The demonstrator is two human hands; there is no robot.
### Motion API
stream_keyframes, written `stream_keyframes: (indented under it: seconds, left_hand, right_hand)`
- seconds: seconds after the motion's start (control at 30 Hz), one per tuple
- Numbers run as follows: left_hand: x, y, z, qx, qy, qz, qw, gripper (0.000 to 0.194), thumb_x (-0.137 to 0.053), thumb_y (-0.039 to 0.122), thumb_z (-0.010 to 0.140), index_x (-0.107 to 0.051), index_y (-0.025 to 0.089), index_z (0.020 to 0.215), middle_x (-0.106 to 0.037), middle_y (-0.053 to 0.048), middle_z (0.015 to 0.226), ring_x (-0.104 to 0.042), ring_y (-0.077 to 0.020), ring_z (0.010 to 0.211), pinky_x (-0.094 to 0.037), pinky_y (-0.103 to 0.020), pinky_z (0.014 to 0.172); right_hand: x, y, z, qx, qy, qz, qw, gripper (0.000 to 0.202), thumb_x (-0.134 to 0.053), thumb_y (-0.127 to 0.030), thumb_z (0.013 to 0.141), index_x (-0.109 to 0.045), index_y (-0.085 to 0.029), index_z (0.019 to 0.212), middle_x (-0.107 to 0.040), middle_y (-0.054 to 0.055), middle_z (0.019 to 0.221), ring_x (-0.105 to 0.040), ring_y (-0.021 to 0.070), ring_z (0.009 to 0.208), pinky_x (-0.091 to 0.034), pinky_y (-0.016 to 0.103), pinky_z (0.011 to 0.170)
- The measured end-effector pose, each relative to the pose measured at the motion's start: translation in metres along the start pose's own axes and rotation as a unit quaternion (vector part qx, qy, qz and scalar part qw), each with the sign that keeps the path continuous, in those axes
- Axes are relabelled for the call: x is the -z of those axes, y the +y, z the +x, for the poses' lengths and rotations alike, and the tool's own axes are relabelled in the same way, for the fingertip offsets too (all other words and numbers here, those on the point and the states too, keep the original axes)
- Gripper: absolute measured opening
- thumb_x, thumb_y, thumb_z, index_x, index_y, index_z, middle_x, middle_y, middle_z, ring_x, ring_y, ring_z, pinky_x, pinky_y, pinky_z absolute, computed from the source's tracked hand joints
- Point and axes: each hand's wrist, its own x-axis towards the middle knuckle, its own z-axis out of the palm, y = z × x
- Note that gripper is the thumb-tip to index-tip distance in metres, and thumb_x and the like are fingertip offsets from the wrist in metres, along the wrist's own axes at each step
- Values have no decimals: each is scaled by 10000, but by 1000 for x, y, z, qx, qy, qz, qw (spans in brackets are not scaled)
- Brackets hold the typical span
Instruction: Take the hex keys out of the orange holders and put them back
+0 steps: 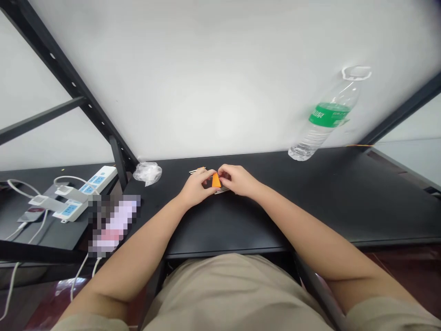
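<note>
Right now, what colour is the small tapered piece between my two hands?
The small tapered piece is bright orange, as the head view, the only one, shows.

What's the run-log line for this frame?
left hand: pinching orange piece; right hand: close beside it, grip unclear; bottle: right of hands

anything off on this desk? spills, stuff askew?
No spill visible. Crumpled clear plastic, back left on the desk, looks like stray wrapping. The green-labelled water bottle slants in frame, but so does the black metal post, so probably lens distortion.
</note>
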Motion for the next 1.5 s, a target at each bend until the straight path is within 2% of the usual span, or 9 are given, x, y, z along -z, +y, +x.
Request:
stream_keyframes:
  seconds: [0.13, 0.3, 0.5, 0.73, 0.87, 1.03, 1.2, 1.37, 1.5]
  left_hand:
    - [1, 2, 0, -5, -2, -2, 1000, 442, -790, 387, 822, -669, 277, 1232, -591, -20, 934, -547, -191, 853, -479, -336, 820]
    - [1, 0, 0, 20, 4, -3, 1000, 457, -790, 416, 815, -675, 277, 1234, -580, -29, 983, -538, -172, 804, -488, -320, 773]
    - [0, -2, 1, 1, -5, 4, 1000, 413, -762, 407, 838, -681, 254, 1213, -612, -18, 899, -550, -192, 836, -480, -334, 811]
    - [-3, -6, 1, 0, -21, 21, 1000, 381, -757, 395, 845, -679, 266, 1194, -619, -20, 906, -568, -199, 835, -478, -346, 811]
    - [-4, -10, 1, 21, -26, 37, 999, 378, -762, 399, 838, -673, 273, 1183, -610, -28, 962, -569, -197, 830, -482, -342, 797]
    - [-3, -14, 0, 51, -22, 43, 998, 470, -787, 401, 812, -645, 280, 1244, -602, -41, 1114, -572, -177, 810, -498, -349, 834]
    - [-2, -16, 0, 70, -18, 38, 997, 464, -780, 411, 816, -643, 280, 1239, -585, -32, 1060, -566, -177, 814, -509, -337, 816]
    - [-2, -16, -1, 71, -8, 25, 997, 491, -786, 404, 812, -639, 302, 1269, -565, -19, 1049, -561, -166, 809, -518, -336, 827]
    - [-3, -18, -1, 74, 2, 13, 997, 532, -799, 398, 803, -640, 325, 1304, -562, -24, 1120, -563, -163, 834, -528, -348, 865]
  right_hand:
    - [-12, 0, 0, -17, 37, 19, 999, 83, -593, -208, 830, -595, -231, 910, -708, -13, 829, -627, 152, 702, -452, 265, 657]
    - [-19, 6, 3, -19, 66, 20, 997, 180, -572, -184, 811, -605, -238, 981, -688, -30, 778, -605, 139, 648, -447, 257, 635]
    - [-21, 10, 5, 2, 84, 7, 996, 57, -594, -228, 830, -628, -222, 876, -682, -9, 833, -598, 144, 714, -445, 262, 674]
    - [-25, 4, 3, -5, 83, -23, 996, 113, -570, -175, 800, -614, -227, 890, -658, -20, 794, -573, 143, 684, -423, 260, 652]
    - [-20, 5, 4, -33, 75, -50, 995, 108, -566, -172, 782, -616, -220, 864, -661, -10, 786, -573, 152, 696, -420, 265, 661]
    - [-3, 26, 7, -89, 31, -86, 992, 132, -566, -155, 771, -646, -215, 857, -697, -5, 793, -599, 146, 688, -414, 249, 633]
    - [14, 45, 8, -114, -44, -133, 984, 124, -608, -145, 781, -690, -214, 844, -718, 13, 831, -621, 156, 738, -417, 251, 667]
    - [19, 40, 5, -79, -135, -162, 974, 99, -672, -227, 812, -713, -222, 902, -690, 45, 986, -622, 174, 818, -425, 255, 696]
    - [18, 28, -2, -52, -189, -172, 965, 169, -717, -286, 816, -698, -235, 975, -648, 47, 1051, -603, 162, 771, -425, 257, 673]
